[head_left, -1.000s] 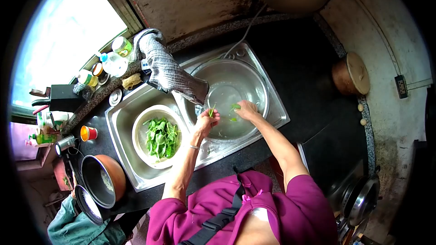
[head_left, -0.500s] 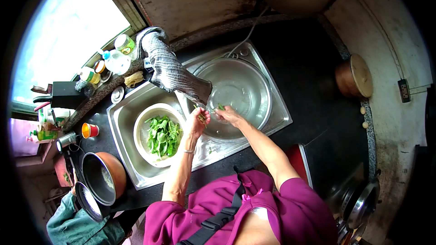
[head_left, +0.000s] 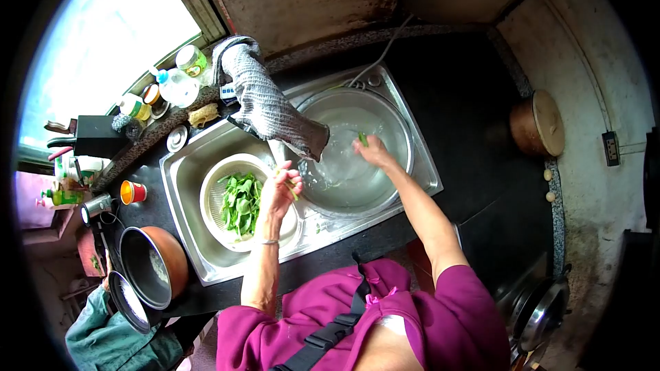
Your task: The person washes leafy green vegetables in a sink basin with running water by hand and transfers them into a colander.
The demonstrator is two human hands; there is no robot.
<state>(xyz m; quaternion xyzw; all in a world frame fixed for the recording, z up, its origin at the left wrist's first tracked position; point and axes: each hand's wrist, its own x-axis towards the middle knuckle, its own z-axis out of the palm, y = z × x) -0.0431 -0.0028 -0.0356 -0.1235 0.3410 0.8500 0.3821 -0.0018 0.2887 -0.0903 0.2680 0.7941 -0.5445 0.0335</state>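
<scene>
My left hand (head_left: 280,192) is closed on thin green stems, between the colander and the large basin. Over the metal basin (head_left: 402,182), which holds water, my right hand (head_left: 372,150) pinches a small green leaf (head_left: 362,139). Leafy greens (head_left: 240,205) lie in the pale round colander (head_left: 208,216), inside the left sink compartment. A grey knitted cloth (head_left: 265,104) hangs over something at the basin's left edge; what it covers is hidden.
A dark-lined pot (head_left: 155,268) and orange cup (head_left: 133,192) stand left of the sink (head_left: 182,240). Another person's green sleeve (head_left: 113,333) shows at lower left. Bottles (head_left: 177,87) line the sill; a lidded brown pot (head_left: 537,124) stands right.
My left hand has moved left and down, from the basin's edge toward the colander. My right hand first went left, then came back right over the basin. The view has shifted slightly.
</scene>
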